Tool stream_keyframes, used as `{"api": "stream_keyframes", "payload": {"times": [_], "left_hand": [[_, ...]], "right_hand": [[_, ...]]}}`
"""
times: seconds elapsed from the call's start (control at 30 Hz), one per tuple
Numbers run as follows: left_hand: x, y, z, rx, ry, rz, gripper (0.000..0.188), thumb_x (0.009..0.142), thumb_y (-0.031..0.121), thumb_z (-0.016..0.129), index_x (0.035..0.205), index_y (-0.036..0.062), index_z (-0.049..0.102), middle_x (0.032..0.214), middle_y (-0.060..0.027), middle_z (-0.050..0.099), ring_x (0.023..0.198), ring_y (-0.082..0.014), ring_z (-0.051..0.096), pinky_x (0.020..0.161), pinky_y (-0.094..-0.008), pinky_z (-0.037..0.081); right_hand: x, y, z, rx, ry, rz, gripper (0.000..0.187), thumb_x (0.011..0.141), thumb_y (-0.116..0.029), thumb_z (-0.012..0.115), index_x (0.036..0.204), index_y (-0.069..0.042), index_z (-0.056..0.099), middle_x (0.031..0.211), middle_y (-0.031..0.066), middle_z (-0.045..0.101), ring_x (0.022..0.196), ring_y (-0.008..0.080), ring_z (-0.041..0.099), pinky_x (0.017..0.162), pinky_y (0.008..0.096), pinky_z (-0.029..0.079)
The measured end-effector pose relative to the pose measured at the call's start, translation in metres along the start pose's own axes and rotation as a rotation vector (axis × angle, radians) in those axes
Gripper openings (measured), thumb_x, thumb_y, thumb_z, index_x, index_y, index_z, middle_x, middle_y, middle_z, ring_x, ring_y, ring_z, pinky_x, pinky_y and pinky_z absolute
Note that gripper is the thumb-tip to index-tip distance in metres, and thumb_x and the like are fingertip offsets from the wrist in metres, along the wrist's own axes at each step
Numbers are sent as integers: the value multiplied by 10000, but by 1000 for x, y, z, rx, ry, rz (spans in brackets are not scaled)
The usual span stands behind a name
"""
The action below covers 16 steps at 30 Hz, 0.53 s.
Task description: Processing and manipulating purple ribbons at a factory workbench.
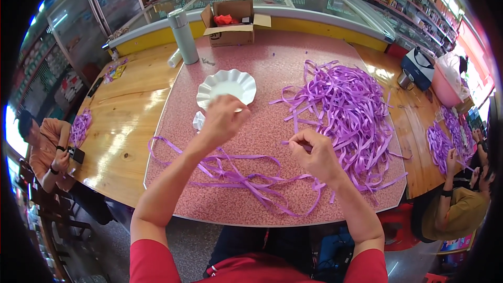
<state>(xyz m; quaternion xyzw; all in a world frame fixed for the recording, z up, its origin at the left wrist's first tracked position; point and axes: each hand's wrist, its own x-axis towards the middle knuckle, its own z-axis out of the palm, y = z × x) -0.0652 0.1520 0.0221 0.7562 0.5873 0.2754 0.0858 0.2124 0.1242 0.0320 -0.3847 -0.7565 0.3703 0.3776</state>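
My left hand (226,119) is over the near rim of a white scalloped dish (226,83). Its fingers are pinched together, with a small pale spot at the tips that I cannot make out. My right hand (316,153) is closed on a purple ribbon (284,142), whose short end sticks out to the left of the fingers. Between and below my hands, several long purple ribbons (246,178) lie loosely across the pink speckled tabletop (183,199). A big tangled heap of purple ribbons (348,120) lies to the right, just beyond my right hand.
Beyond the dish stand a pale green flask (183,37) and an open cardboard box (230,35). Crumpled white paper (198,121) lies beside my left wrist. A person (50,144) sits at the far left; another person (453,204) handles ribbons (439,139) at the right.
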Motion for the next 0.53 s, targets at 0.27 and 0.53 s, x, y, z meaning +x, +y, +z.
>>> {"api": "stream_keyframes", "payload": {"times": [0.27, 0.53], "left_hand": [[-8, -36, 3, 352, 124, 195, 259, 916, 306, 671, 1047, 83, 681, 1378, -159, 501, 1436, -333, 285, 1168, -550, 133], [-49, 68, 4, -837, -194, -117, 284, 1030, 332, 535, 938, 68, 589, 1088, -99, 614, 1234, -321, 511, 1058, -463, 399]], "right_hand": [[-4, 3, -9, 11, 46, 19, 77, 908, -54, 675, 923, 21, 666, 771, -2, 610, 677, 31, 521, 588, 210, 434], [-15, -21, -16, -66, 104, -282, 36, 901, -48, 697, 919, -26, 675, 785, -12, 558, 628, 49, 451, 554, 205, 366]]}}
